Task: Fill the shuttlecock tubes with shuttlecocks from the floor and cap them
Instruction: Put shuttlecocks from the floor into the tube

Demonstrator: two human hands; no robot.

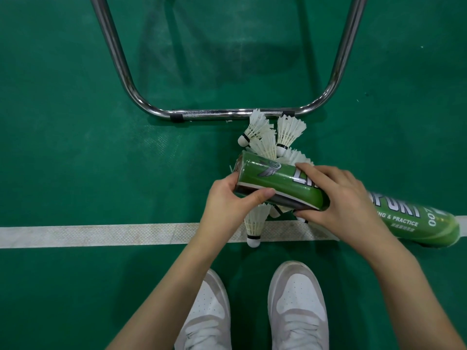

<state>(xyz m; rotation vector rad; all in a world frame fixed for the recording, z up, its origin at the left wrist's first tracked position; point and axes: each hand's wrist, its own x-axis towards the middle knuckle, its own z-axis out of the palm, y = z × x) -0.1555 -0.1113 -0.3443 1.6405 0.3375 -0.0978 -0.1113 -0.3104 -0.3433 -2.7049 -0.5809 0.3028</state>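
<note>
Head view: a green tube (280,184) lies almost level above the floor (75,152), held in both hands. The left hand (227,205) cups its left end, thumb laid along the lower edge and fingers curled behind the end, so the opening there is hidden and it cannot be told whether a cap is on. The right hand (338,198) wraps over the middle of the tube, fingers spread across the top and thumb tucked under.

The label shows a silver winged emblem, then white letters starting "LI" before the right hand covers them. Past that hand the print reads "SPORT", with the first letter partly hidden, and below it "...NG & PRACTICE", a row of small characters too fine to read, and a number ending in "00". The tube's far right end sits over the white line (101,234), whether touching it cannot be told.

A loose heap of white shuttlecocks (273,137) lies on the floor just behind the tube, beside a chrome frame (219,114). Another shuttlecock (255,224) lies below the tube, cork toward the camera, its tip on the white line. Two white shoes (295,306) stand at the bottom edge.
</note>
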